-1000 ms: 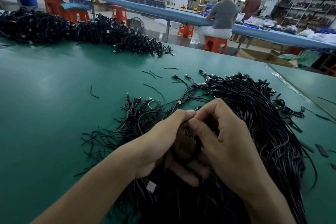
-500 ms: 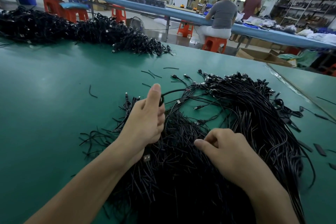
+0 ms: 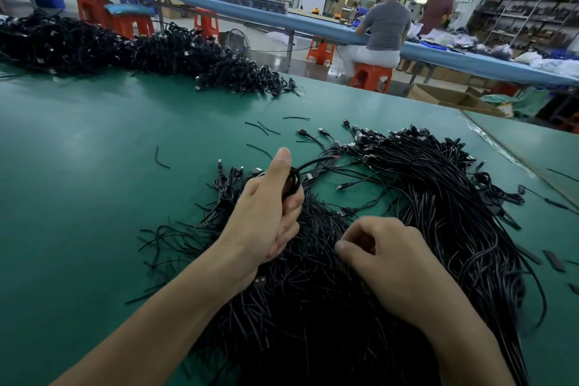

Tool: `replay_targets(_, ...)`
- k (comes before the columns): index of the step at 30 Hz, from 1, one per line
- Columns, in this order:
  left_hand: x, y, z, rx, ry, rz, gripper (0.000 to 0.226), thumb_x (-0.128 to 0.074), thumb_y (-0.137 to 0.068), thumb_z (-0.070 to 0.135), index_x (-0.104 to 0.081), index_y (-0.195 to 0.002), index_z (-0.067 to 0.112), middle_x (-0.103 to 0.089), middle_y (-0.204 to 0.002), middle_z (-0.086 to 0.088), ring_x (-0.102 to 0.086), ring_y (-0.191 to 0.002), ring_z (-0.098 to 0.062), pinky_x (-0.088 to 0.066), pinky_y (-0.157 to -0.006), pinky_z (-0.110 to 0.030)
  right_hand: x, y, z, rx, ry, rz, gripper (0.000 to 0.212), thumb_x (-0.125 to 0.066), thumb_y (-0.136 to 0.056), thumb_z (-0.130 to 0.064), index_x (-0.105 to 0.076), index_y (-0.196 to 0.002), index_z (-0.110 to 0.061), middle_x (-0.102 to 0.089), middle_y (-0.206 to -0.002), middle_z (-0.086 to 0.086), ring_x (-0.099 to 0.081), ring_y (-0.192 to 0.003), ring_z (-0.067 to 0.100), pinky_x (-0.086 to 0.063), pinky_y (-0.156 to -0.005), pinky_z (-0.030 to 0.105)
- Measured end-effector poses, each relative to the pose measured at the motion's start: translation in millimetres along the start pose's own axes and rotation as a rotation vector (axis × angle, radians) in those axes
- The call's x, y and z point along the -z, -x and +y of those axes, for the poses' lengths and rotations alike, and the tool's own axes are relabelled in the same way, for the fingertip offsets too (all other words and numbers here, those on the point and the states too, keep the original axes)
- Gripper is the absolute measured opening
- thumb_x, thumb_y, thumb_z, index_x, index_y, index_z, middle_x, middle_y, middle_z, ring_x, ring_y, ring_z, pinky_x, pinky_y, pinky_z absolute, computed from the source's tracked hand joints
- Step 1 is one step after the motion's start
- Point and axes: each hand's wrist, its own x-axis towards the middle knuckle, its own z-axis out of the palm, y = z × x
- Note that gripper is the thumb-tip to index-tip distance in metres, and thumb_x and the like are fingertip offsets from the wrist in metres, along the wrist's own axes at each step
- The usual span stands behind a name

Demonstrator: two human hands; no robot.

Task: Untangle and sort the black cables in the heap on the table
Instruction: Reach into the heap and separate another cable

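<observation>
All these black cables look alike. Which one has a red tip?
The cable that the left hand grips: it arcs rightward from the thumb and ends in a red tip. The loose ends nearby carry dark plugs, no red.

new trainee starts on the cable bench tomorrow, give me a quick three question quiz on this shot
1. True or false: the left hand grips a black cable.
2. The right hand is: A flat and open, B curled over the heap, C out of view.
3. Fill in: the table surface is ___ in colour.
Key: 1 true; 2 B; 3 green.
</observation>
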Motion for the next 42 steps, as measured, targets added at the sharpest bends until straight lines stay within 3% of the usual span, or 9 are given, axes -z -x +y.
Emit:
replay_targets(5,0.9,0.0,3.7,0.027,-0.010,-0.016,0.064,-0.015,-0.100,0.059,-0.036,-0.055,0.018,-0.027,-0.041,0.009,-0.019,-0.033,-0.005,-0.019,-0.032,-0.014,1.7,-1.0,-4.5,0.083,-0.305,0.211,0.013,-0.064,-0.092,-0.028,-0.065,-0.079,-0.027,-0.070,-0.072,-0.012,-0.065,-0.062,0.001,-0.052,-0.059,0.017)
replay_targets(11,-9.0,3.9,2.2,-0.043,-0.142,-0.088,0.063,-0.028,-0.104,0.037,-0.048,-0.047,0.021,-0.037,-0.038,0.011,-0.029,-0.033,0.000,-0.026,-0.036,-0.009,0.7,0.6,-15.9,0.105,-0.587,0.429,0.010,-0.066,-0.089,-0.024,-0.068,-0.079,-0.024,-0.070,-0.070,-0.004,-0.066,-0.057,0.012,-0.055,-0.058,0.032)
replay_targets(17,-16.2,7.8,1.6,-0.140,0.060,-0.147,0.020,-0.042,-0.103,0.015,-0.049,-0.087,0.005,-0.048,-0.054,0.015,-0.044,-0.046,0.004,-0.038,-0.046,-0.007,2.9,9.3,-30.3,0.255,-0.583,0.256,0.010,-0.067,-0.086,-0.020,-0.070,-0.078,-0.026,-0.069,-0.065,-0.003,-0.064,-0.057,0.014,-0.052,-0.055,0.030)
replay_targets(20,-13.2,6.6,-0.6,-0.206,0.023,-0.140,0.028,-0.042,-0.104,0.022,-0.058,-0.108,0.000,-0.058,-0.060,0.010,-0.055,-0.052,-0.001,-0.044,-0.050,-0.012,4.6,11.4,-31.8,0.313,-0.461,0.185,0.019,-0.066,-0.088,-0.011,-0.072,-0.081,-0.028,-0.068,-0.064,-0.010,-0.057,-0.050,0.006,-0.042,-0.048,0.015)
replay_targets(25,-13.8,5.2,0.4,-0.215,0.012,-0.033,0.052,-0.028,-0.108,0.027,-0.072,-0.093,0.003,-0.070,-0.062,0.007,-0.067,-0.058,-0.001,-0.049,-0.054,-0.011,0.5,12.4,-33.4,0.262,-0.541,0.162,0.019,-0.071,-0.086,-0.009,-0.072,-0.093,-0.026,-0.073,-0.074,-0.010,-0.066,-0.059,0.013,-0.055,-0.056,0.032)
replay_targets(31,-12.0,3.2,1.4,-0.236,-0.007,0.099,0.056,-0.028,-0.105,0.041,-0.075,-0.094,0.012,-0.038,-0.039,0.012,-0.028,-0.033,-0.001,-0.025,-0.038,-0.013,-9.4,9.7,-34.1,0.205,-0.458,0.294,0.011,-0.073,-0.086,-0.018,-0.072,-0.079,-0.027,-0.071,-0.070,-0.017,-0.066,-0.062,0.001,-0.050,-0.058,0.014)
replay_targets(34,-11.1,0.6,-0.1,-0.224,0.001,0.151,0.058,-0.029,-0.104,0.043,-0.076,-0.086,0.014,-0.040,-0.037,0.012,-0.033,-0.031,-0.001,-0.026,-0.037,-0.011,-12.7,11.0,-40.0,0.260,-0.351,0.304,0.015,-0.071,-0.087,-0.015,-0.070,-0.078,-0.027,-0.068,-0.071,-0.015,-0.063,-0.067,0.001,-0.046,-0.060,0.011)
replay_targets(37,-11.4,-1.3,-0.6,-0.188,0.061,0.173,0.059,-0.034,-0.105,0.042,-0.072,-0.070,0.012,-0.054,-0.044,0.008,-0.042,-0.033,0.000,-0.031,-0.035,-0.011,-16.4,13.4,-47.0,0.404,-0.159,0.291,0.015,-0.064,-0.092,-0.016,-0.064,-0.084,-0.028,-0.059,-0.081,-0.015,-0.055,-0.076,0.005,-0.044,-0.066,0.018)
replay_targets(42,-4.9,-4.6,-6.8,-0.130,-0.079,0.160,0.065,-0.039,-0.102,0.046,-0.038,-0.056,-0.001,-0.031,-0.045,0.002,-0.025,-0.037,-0.010,-0.023,-0.039,-0.019,-15.6,18.5,-52.9,0.543,0.127,0.351,0.009,-0.055,-0.096,-0.022,-0.060,-0.088,-0.025,-0.047,-0.083,-0.011,-0.046,-0.069,0.010,-0.046,-0.052,0.033)
